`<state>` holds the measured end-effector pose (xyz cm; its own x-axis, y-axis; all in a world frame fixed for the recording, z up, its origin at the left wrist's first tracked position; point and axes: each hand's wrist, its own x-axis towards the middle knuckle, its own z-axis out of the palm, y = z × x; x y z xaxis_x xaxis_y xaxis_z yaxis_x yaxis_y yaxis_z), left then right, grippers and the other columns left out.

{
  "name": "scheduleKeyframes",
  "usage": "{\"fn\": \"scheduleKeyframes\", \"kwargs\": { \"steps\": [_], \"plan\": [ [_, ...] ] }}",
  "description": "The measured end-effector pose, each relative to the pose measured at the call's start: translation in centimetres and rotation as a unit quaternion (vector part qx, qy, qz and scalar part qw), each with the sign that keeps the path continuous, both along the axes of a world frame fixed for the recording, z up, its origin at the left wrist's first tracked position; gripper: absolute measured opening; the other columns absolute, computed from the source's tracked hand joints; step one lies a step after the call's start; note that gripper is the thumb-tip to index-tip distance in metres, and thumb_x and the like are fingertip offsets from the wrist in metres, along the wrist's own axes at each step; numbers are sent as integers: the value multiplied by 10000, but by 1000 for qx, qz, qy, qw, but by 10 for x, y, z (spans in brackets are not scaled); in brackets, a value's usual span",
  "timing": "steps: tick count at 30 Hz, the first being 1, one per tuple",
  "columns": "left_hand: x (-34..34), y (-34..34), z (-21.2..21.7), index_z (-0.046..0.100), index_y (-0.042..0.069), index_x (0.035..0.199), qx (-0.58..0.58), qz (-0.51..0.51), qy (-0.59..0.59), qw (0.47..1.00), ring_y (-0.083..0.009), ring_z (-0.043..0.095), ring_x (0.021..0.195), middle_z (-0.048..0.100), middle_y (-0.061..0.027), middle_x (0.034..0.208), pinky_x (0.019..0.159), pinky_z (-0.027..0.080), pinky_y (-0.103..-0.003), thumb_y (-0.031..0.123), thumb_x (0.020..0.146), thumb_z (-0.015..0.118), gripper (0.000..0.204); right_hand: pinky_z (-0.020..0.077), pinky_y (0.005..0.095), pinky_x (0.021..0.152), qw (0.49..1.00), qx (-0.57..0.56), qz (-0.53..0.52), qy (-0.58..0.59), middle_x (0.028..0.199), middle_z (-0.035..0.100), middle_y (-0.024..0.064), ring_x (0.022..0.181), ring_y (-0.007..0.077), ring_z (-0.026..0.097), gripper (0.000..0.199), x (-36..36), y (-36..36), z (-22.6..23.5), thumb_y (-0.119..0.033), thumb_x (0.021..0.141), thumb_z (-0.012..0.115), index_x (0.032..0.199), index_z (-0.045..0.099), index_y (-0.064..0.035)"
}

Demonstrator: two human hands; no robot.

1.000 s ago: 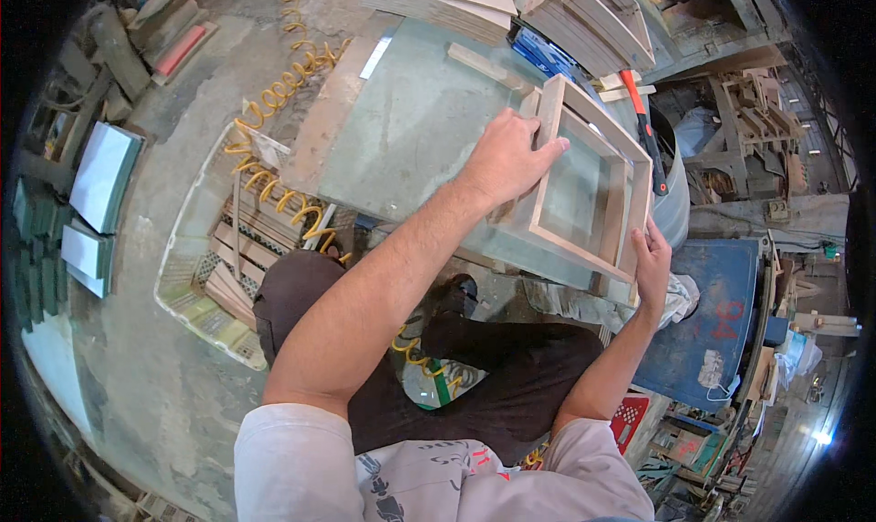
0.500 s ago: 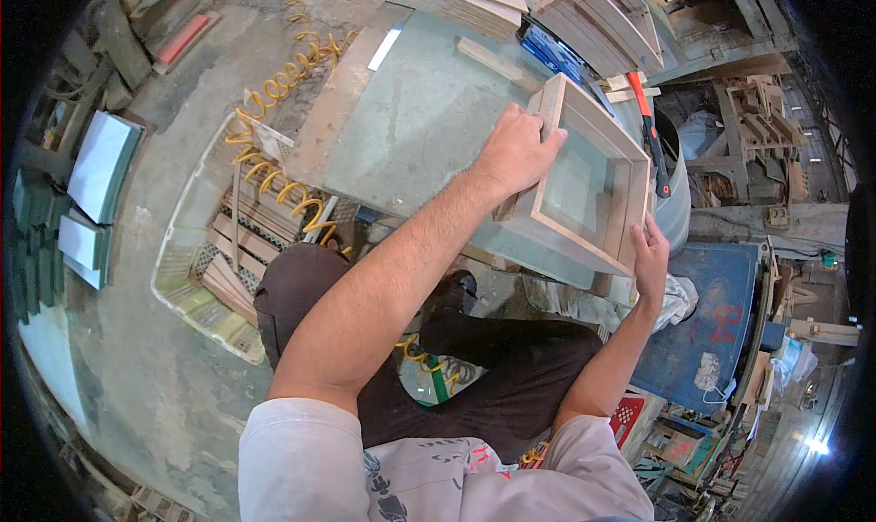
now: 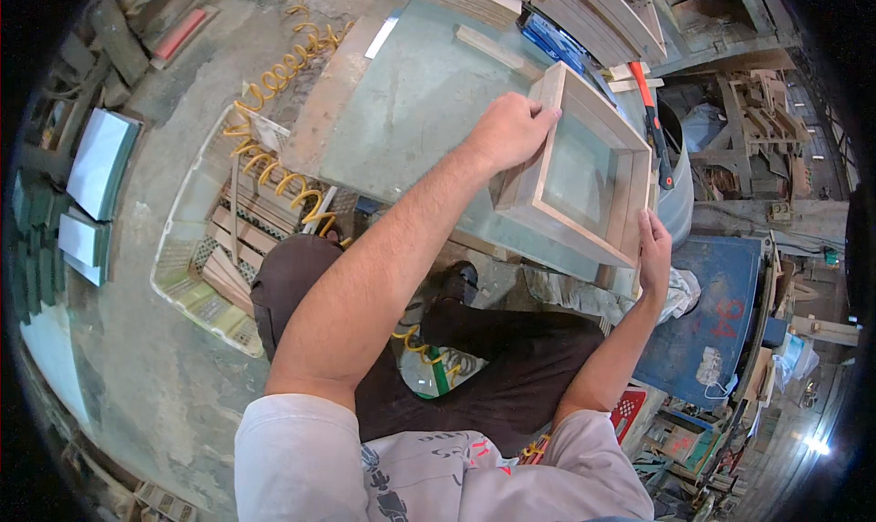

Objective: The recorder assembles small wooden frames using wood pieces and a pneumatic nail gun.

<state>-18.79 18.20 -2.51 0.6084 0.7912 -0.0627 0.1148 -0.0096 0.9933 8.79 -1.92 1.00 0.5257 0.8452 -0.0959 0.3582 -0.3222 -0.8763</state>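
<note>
Pale wood, a rectangular box frame (image 3: 584,171) with a glassy bottom, sits on the glass-topped worktop (image 3: 411,111) near its right end, lying flat and open side up. My left hand (image 3: 511,130) is on the frame's left wall, fingers curled over the top edge, so that grip is closed on the frame. My right hand (image 3: 654,253) is pressed flat against the frame's near right corner, fingers pointing up along the side (palm contact, can't tell if the thumb hooks around, so I can't tell the state of that grip). Beyond the frame, a red-handled tool (image 3: 650,111) lies just beside its far right edge, and a stack of similar wooden frames (image 3: 611,11) sits at the back of the worktop. A loose wood strip (image 3: 488,46) lies on the glass, well apart from my hands. Left of the worktop, a yellow coiled hose (image 3: 274,157) drapes over a white crate of wood pieces (image 3: 210,266) on the floor. A blue barrel top (image 3: 721,312) is below my right hand.
</note>
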Motion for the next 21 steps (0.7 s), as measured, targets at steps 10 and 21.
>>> {"fn": "scheduleKeyframes", "kwargs": {
  "steps": [10, 21],
  "plan": [
    [-1, -3, 1, 708, -20, 877, 19, 38, -15, 999, -337, 673, 786, 691, -210, 830, 809, 532, -418, 315, 918, 572, 364, 398, 219, 680, 999, -1, -13, -53, 846, 572, -49, 766, 46, 464, 309, -1, 0, -4, -267, 983, 603, 996, 674, 34],
    [-3, 0, 2, 677, 1, 1107, 23, -7, 19, 1000, -235, 669, 875, 697, -165, 946, 861, 514, -381, 343, 953, 548, 397, 276, 225, 539, 998, -20, -18, -57, 706, 468, -96, 623, 20, 361, 297, -3, -1, 2, -281, 964, 626, 950, 686, 10]
  ]
}}
